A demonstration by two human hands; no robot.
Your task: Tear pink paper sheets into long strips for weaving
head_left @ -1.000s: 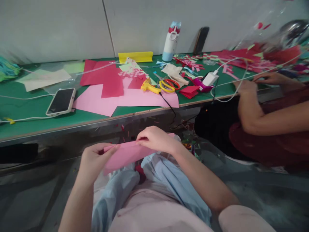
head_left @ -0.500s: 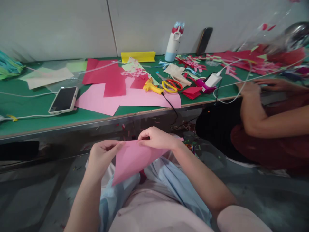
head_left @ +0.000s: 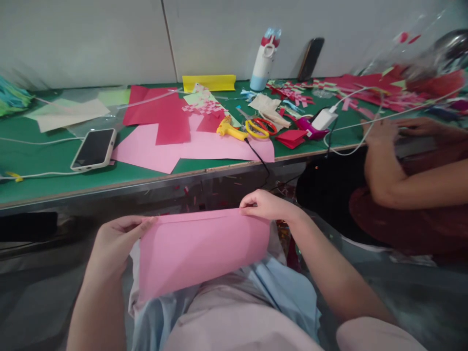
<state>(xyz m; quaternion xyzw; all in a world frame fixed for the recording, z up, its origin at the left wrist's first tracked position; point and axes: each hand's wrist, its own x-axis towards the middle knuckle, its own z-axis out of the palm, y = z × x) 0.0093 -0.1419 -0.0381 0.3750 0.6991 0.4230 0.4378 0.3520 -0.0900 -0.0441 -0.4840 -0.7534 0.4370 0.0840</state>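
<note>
A sheet of pink paper (head_left: 204,248) stretches between my hands above my lap, with a narrow fold running along its far edge. My left hand (head_left: 117,239) pinches the far left corner between thumb and fingers. At the far right end, my right hand (head_left: 265,204) grips the same edge, thumb below and fingers curled over. The lower part of the sheet hangs toward me over my light blue trousers (head_left: 292,292).
Ahead is a green table (head_left: 51,185) with pink and red paper, a yellow glue gun (head_left: 232,129), scissors (head_left: 258,129), a phone (head_left: 94,148) and a bottle (head_left: 263,61). At the right are a co-worker's hands (head_left: 402,129) and white cables.
My hands have moved apart, the left going left and the right going right along the edge. More of the pink paper now lies spread out between them.
</note>
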